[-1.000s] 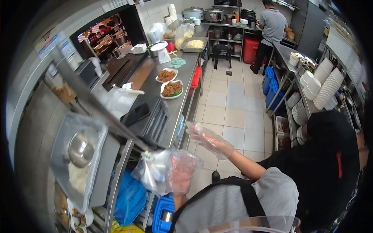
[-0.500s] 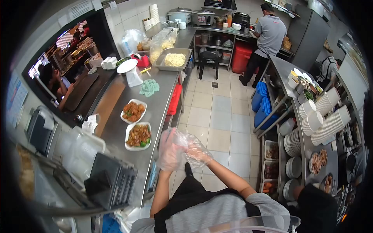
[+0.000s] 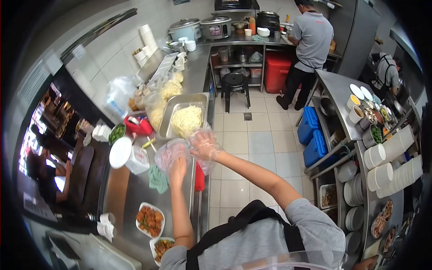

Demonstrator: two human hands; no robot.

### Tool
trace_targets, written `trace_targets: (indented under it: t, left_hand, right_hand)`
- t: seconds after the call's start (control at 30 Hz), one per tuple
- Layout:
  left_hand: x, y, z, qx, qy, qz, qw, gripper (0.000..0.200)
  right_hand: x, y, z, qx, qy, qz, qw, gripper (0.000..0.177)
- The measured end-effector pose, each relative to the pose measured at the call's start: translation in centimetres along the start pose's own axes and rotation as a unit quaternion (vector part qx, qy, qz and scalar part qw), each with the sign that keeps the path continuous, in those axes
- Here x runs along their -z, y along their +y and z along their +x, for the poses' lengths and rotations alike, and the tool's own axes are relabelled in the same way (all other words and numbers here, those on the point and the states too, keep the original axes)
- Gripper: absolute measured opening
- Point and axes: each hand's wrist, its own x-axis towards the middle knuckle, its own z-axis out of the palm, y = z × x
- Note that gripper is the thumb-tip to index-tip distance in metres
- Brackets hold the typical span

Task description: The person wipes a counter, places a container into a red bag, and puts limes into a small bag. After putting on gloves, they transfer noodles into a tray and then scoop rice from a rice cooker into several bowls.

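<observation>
Both my hands wear loose clear plastic gloves. My right hand (image 3: 205, 144) is over the near right corner of a steel tray (image 3: 164, 118), fingers spread, beside a heap of pale yellow noodles (image 3: 187, 119). Just in front of the tray, my left hand (image 3: 173, 156) is above the counter, its fingers blurred by the plastic but apparently apart and holding nothing. A green cloth (image 3: 157, 179) lies below it. To its left stands a white kitchen scale (image 3: 137, 161) with a round plate (image 3: 121, 152) on top.
Two white dishes of glazed food, the nearer (image 3: 161, 248) and farther (image 3: 149, 219), sit on the steel counter (image 3: 135, 191). Bagged noodles (image 3: 156, 110) lean behind the tray. A black stool (image 3: 235, 85) stands on the floor; a co-worker (image 3: 310, 40) works at the back counter.
My view has moved forward along the counter. Both hands have gone from beside the food dishes, where they were close together, to the noodle tray, and are now further apart.
</observation>
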Motion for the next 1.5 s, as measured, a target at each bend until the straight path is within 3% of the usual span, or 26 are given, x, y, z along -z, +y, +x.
trace_targets:
  t: [0.07, 0.13, 0.2, 0.27, 0.4, 0.47, 0.53, 0.6, 0.63, 0.67, 0.7, 0.77, 0.8, 0.83, 0.87, 0.9, 0.93, 0.97, 1.0, 1.03, 1.07, 1.1, 1.17, 1.33, 1.47, 1.5]
  left_hand:
    - [-2.9, -1.1, 7.2, 0.014, -0.018, 0.054, 0.998, 0.059]
    - [-6.0, -1.9, 13.2, 0.018, -0.023, 0.097, 0.995, 0.064]
    - [-8.2, -1.5, 18.1, 0.027, -0.014, 0.127, 0.991, 0.061]
    - [-10.2, -5.1, 22.2, 0.002, -0.095, 0.151, 0.984, 0.058]
    - [-11.5, -13.0, 24.5, -0.069, -0.18, 0.104, 0.976, 0.048]
    - [-14.0, -17.6, 22.5, 0.007, -0.15, 0.241, 0.959, 0.043]
    - [-11.4, -8.0, 21.5, 0.128, -0.234, 0.277, 0.923, 0.038]
    - [-12.9, -14.2, 20.1, 0.015, -0.171, 0.274, 0.946, 0.032]
    - [-12.3, -15.1, 19.9, 0.091, -0.19, 0.222, 0.952, 0.033]
    - [-10.8, -13.9, 19.7, 0.164, -0.211, 0.169, 0.949, 0.034]
    - [-7.3, -4.3, 20.6, 0.283, -0.141, 0.12, 0.941, 0.029]
    - [-4.7, -5.4, 19.4, 0.29, -0.027, 0.35, 0.89, 0.02]
    - [-3.9, -3.0, 19.0, 0.267, 0.215, 0.392, 0.854, 0.017]
    - [-1.9, 5.0, 23.5, 0.436, 0.162, 0.492, 0.736, 0.02]
    - [-0.5, 5.4, 25.6, 0.461, 0.227, 0.529, 0.676, 0.015]
    - [-0.1, 12.9, 30.4, 0.451, 0.301, 0.48, 0.689, 0.02]
    - [-0.8, 15.0, 33.7, 0.158, 0.463, 0.526, 0.696, 0.024]
    - [-2.2, 17.6, 37.6, 0.113, 0.539, 0.403, 0.731, 0.023]
    - [-3.4, 19.5, 42.1, 0.027, 0.606, 0.355, 0.712, 0.017]
    - [-5.1, 18.7, 45.4, -0.027, 0.615, 0.258, 0.745, 0.02]
    - [-6.4, 19.0, 48.6, -0.045, 0.586, 0.217, 0.779, 0.019]
    - [-7.5, 19.9, 51.9, -0.065, 0.556, 0.175, 0.81, 0.019]
    - [-9.3, 22.8, 57.8, -0.053, 0.493, 0.066, 0.866, 0.018]
    - [-11.1, 23.1, 65.7, -0.117, 0.341, -0.005, 0.933, 0.013]
    - [-11.8, 22.4, 68.4, -0.089, 0.329, 0.005, 0.94, 0.011]
    - [-12.1, 22.2, 69.1, -0.085, 0.328, 0.0, 0.941, 0.011]
  right_hand:
    - [1.0, 2.6, 4.9, 0.004, -0.172, -0.062, 0.983, 0.05]
    - [-9.8, 7.5, 13.0, 0.079, -0.178, 0.063, 0.979, 0.04]
    - [-9.8, 8.3, 13.7, 0.207, 0.008, 0.096, 0.974, 0.037]
    - [-9.8, 9.6, 14.9, 0.306, -0.012, 0.09, 0.948, 0.036]
    - [-8.6, 9.8, 15.0, 0.37, -0.316, 0.046, 0.872, 0.027]
    - [-3.6, 10.8, 13.9, 0.386, -0.324, 0.031, 0.863, 0.022]
    - [-1.0, 12.4, 14.5, 0.502, -0.348, 0.06, 0.79, 0.024]
    - [2.9, 15.2, 17.1, 0.618, -0.369, 0.217, 0.66, 0.028]
    - [4.3, 17.3, 19.3, 0.66, -0.371, 0.292, 0.585, 0.032]
    - [4.7, 19.9, 21.9, 0.632, -0.398, 0.332, 0.576, 0.034]
    - [5.0, 22.6, 24.5, 0.601, -0.423, 0.371, 0.568, 0.036]
    - [5.3, 28.9, 30.4, 0.52, -0.445, 0.449, 0.574, 0.039]
    - [4.6, 32.9, 33.8, 0.474, -0.44, 0.483, 0.589, 0.041]
    - [1.9, 37.5, 36.8, 0.374, -0.422, 0.523, 0.64, 0.042]
    - [-2.3, 42.4, 39.4, 0.255, -0.369, 0.579, 0.681, 0.041]
    - [-6.3, 48.1, 41.3, 0.136, -0.276, 0.63, 0.713, 0.039]
    - [-9.2, 53.9, 41.5, 0.021, -0.11, 0.513, 0.851, 0.035]
    - [-12.4, 59.9, 40.7, -0.188, -0.048, 0.47, 0.861, 0.032]
    - [-18.6, 67.6, 39.1, -0.329, -0.025, 0.483, 0.811, 0.031]
    - [-15.4, 71.0, 35.0, -0.451, 0.02, 0.623, 0.638, 0.033]
    - [-15.0, 75.1, 31.6, -0.495, 0.028, 0.682, 0.538, 0.035]
    - [-14.8, 77.6, 28.1, -0.542, 0.092, 0.666, 0.504, 0.033]
    - [-13.8, 80.7, 22.3, -0.614, 0.178, 0.605, 0.475, 0.03]
    - [-11.9, 81.7, 17.0, -0.701, 0.177, 0.584, 0.369, 0.029]
    - [-12.6, 80.7, 27.0, -0.637, 0.099, 0.654, 0.397, 0.024]
    - [-12.0, 80.2, 31.2, -0.606, 0.059, 0.658, 0.443, 0.024]
